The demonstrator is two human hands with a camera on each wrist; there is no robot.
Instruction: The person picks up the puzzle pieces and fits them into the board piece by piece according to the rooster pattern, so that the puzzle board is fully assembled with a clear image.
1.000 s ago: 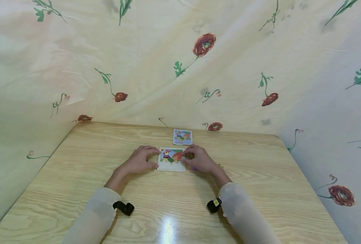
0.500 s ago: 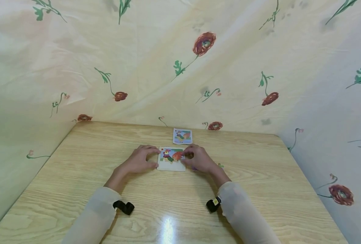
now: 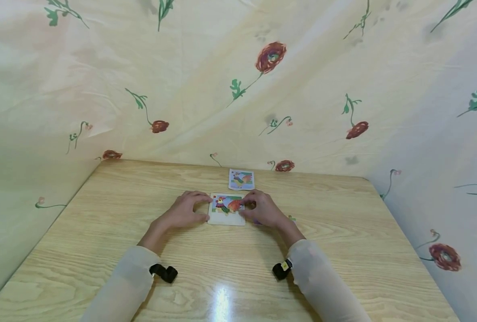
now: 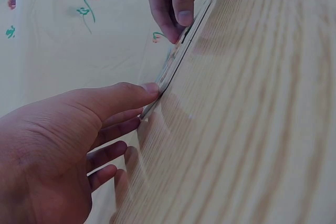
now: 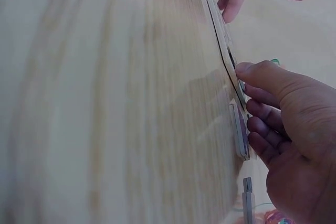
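A white puzzle board (image 3: 226, 219) lies flat on the table, bearing part of a colourful rooster picture; its lower strip is bare white. My left hand (image 3: 184, 210) holds the board's left edge, thumb at the near corner and fingers at the far one. At the right edge, my right hand (image 3: 264, 209) pinches a puzzle piece against the picture, by the rooster's orange tail (image 3: 234, 205); the piece is mostly hidden by the fingers. In the right wrist view, the thumb (image 5: 252, 72) sits right at the board's edge, other fingers curled below.
Behind the board lies a picture card (image 3: 241, 180) with the same rooster. A purple puzzle piece (image 3: 257, 222) shows partly under the right hand, and a green piece (image 3: 292, 218) lies farther right. Flowered cloth (image 3: 206, 89) surrounds the wooden table (image 3: 198, 277).
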